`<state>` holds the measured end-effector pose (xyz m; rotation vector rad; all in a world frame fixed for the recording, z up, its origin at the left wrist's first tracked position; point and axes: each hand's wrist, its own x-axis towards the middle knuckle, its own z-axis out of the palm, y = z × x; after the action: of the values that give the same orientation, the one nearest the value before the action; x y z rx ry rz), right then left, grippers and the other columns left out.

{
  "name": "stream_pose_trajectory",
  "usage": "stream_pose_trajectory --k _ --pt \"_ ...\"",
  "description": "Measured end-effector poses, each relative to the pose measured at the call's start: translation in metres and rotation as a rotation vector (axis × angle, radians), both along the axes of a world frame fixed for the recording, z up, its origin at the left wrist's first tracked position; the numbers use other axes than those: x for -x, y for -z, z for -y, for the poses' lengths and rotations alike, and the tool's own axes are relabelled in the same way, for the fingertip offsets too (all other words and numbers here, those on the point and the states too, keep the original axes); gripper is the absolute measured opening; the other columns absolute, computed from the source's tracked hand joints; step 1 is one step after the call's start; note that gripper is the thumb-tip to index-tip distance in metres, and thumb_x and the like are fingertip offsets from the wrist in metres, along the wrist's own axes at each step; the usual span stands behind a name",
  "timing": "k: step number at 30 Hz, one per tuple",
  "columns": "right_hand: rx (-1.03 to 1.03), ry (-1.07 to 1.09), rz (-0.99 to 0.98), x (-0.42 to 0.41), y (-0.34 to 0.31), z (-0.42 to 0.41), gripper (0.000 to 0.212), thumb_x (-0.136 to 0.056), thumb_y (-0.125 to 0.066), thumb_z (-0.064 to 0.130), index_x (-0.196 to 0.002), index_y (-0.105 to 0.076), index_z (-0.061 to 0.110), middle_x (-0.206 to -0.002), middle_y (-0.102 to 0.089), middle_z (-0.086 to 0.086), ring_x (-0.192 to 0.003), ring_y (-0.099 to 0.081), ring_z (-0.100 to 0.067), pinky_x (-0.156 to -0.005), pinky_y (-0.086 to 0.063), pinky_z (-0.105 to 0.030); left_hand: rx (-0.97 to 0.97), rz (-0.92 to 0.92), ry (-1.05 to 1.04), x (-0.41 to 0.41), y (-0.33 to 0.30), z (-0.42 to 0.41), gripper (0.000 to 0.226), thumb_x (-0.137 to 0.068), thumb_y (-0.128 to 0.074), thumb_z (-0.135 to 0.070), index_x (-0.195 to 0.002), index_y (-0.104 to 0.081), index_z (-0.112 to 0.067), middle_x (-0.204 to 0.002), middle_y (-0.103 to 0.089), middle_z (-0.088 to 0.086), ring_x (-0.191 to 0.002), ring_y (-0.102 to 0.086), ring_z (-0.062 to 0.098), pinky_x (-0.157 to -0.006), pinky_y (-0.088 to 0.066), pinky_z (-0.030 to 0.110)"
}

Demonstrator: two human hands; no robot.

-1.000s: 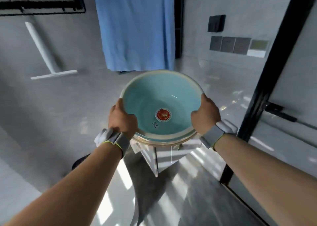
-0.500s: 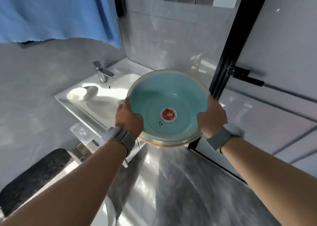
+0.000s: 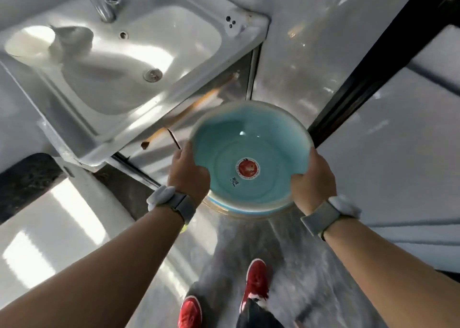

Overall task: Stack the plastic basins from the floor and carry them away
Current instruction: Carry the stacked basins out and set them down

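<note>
I hold a stack of plastic basins (image 3: pixel 251 143) in front of me, above the floor. The top basin is turquoise inside, with a round red sticker at its bottom; a pale rim and a blue band of a basin beneath show at its near edge. My left hand (image 3: pixel 188 172) grips the rim on the left side, thumb inside. On the right side my right hand (image 3: pixel 312 178) grips the rim the same way. Both wrists wear grey bands.
A white washbasin (image 3: pixel 119 118) with a chrome tap (image 3: pixel 103 0) stands at the upper left, close to the basins. A black door frame (image 3: pixel 373 63) runs diagonally at the right. A white fixture (image 3: pixel 62 228) is at lower left. My red shoes (image 3: pixel 256 281) stand on the grey floor.
The view has tilted down from the wall and blue towel to the washbasin and floor. The held basins have moved lower and to the right of the washbasin. Both hands keep their grip.
</note>
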<state>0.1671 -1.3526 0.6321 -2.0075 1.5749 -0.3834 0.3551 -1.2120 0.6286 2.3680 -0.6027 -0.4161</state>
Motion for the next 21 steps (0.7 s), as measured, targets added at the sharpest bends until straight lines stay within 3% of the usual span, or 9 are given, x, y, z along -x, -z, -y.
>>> stream_pose_trajectory --k 2,6,10,14,21 --pt "-0.007 -0.023 -0.04 -0.005 0.032 0.013 0.059 -0.077 -0.05 0.002 -0.135 -0.044 0.014 -0.129 -0.054 -0.01 -0.117 -0.052 -0.032 -0.093 -0.043 -0.035 -0.05 -0.013 -0.009 0.0 0.035 0.011 0.071 -0.071 -0.054 0.0 -0.14 -0.041 -0.016 -0.115 -0.055 0.019 -0.105 -0.051 0.037 -0.082 -0.041 0.033" --pt "-0.073 -0.057 -0.068 -0.005 0.092 0.032 0.059 -0.079 -0.05 0.0 -0.136 -0.044 0.013 -0.132 -0.053 -0.01 -0.118 -0.052 -0.029 -0.092 -0.037 -0.024 -0.088 -0.023 -0.05 0.004 0.104 0.026 0.073 -0.073 -0.053 -0.001 -0.142 -0.038 -0.018 -0.122 -0.053 0.017 -0.109 -0.049 0.036 -0.086 -0.04 0.036" --pt "-0.098 -0.079 -0.156 -0.015 0.175 0.047 0.065 -0.078 -0.05 0.001 -0.14 -0.04 0.016 -0.133 -0.053 -0.011 -0.118 -0.052 -0.032 -0.095 -0.042 -0.034 -0.093 -0.054 -0.06 -0.001 0.192 0.037 0.078 -0.072 -0.053 -0.002 -0.144 -0.035 -0.024 -0.123 -0.053 0.014 -0.107 -0.051 0.034 -0.083 -0.042 0.034" --pt "-0.109 -0.078 -0.191 -0.028 0.257 0.052 0.07 -0.076 -0.052 -0.003 -0.142 -0.038 0.013 -0.132 -0.052 -0.016 -0.118 -0.051 -0.035 -0.096 -0.04 -0.034 -0.105 -0.098 -0.047 -0.012 0.284 0.041 0.076 -0.072 -0.052 -0.001 -0.144 -0.036 -0.022 -0.12 -0.052 0.013 -0.103 -0.053 0.031 -0.079 -0.039 0.028" --pt "-0.145 -0.053 -0.218 -0.062 0.416 0.048 0.064 -0.076 -0.05 0.001 -0.136 -0.043 0.018 -0.132 -0.054 -0.011 -0.117 -0.053 -0.031 -0.095 -0.043 -0.031 -0.18 -0.117 -0.035 -0.042 0.438 0.036 0.075 -0.074 -0.051 -0.005 -0.145 -0.033 -0.022 -0.122 -0.052 0.011 -0.106 -0.053 0.031 -0.085 -0.044 0.032"
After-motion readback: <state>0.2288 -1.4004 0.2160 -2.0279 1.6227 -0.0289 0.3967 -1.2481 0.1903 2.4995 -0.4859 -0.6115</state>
